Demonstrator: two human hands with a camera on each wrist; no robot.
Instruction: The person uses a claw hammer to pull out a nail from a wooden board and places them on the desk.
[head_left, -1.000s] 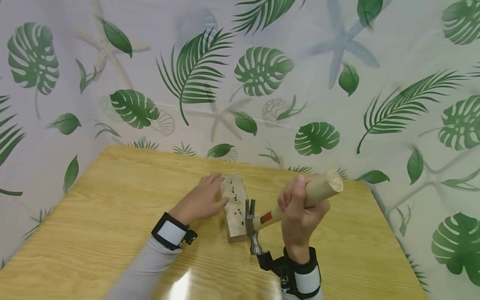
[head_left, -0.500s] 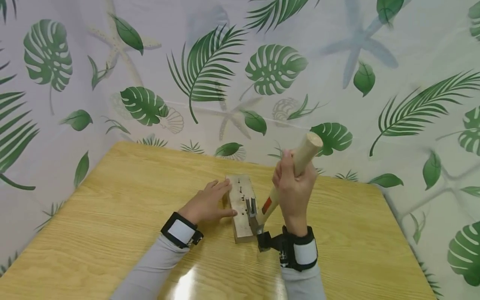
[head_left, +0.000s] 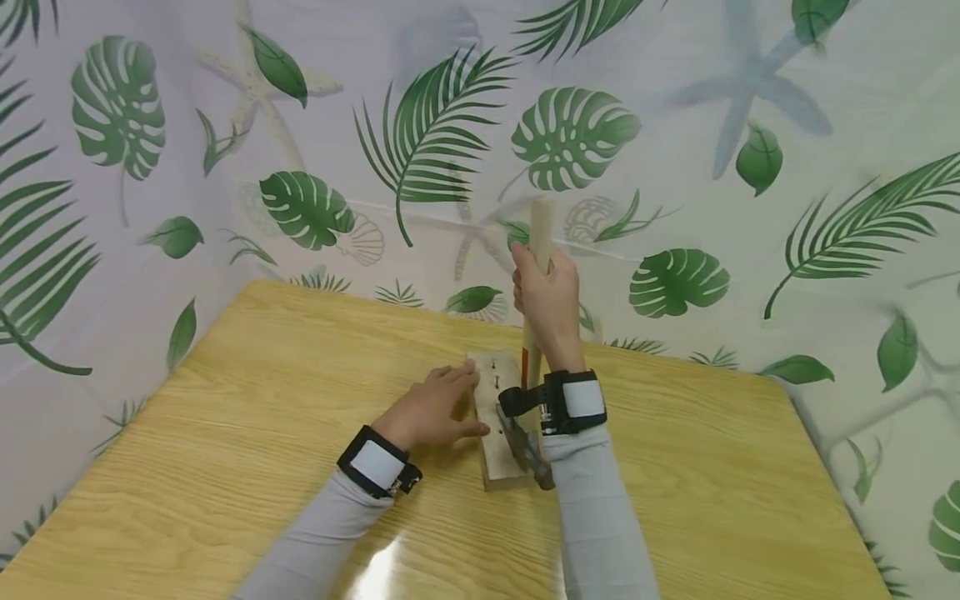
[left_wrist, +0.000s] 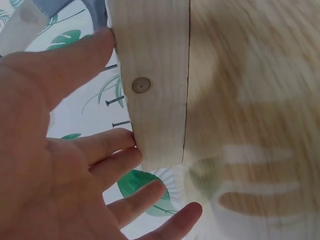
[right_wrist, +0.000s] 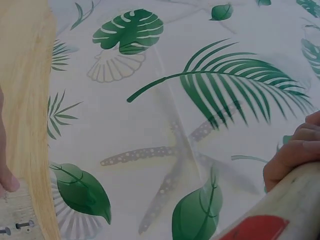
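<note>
One wooden block (head_left: 495, 457) lay on one table (head_left: 315, 375), two nails (left_wrist: 115, 101) with visible heads standing from its top and a third shaft partly hidden behind a thumb. The right hand (head_left: 551, 308) had its fingers wrapped round one hammer (head_left: 532, 360), its head above the block's near half. The left hand (head_left: 435, 408), fingers loosely extended, touched the block's left edge.

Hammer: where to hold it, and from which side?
Upper wooden handle, from the person's right, as the right grip does. The handle is long, straight and roughly upright in the head view, well away from the metal head down by the block. The left grip is at the block's left side, so right likely stays freer.
</note>
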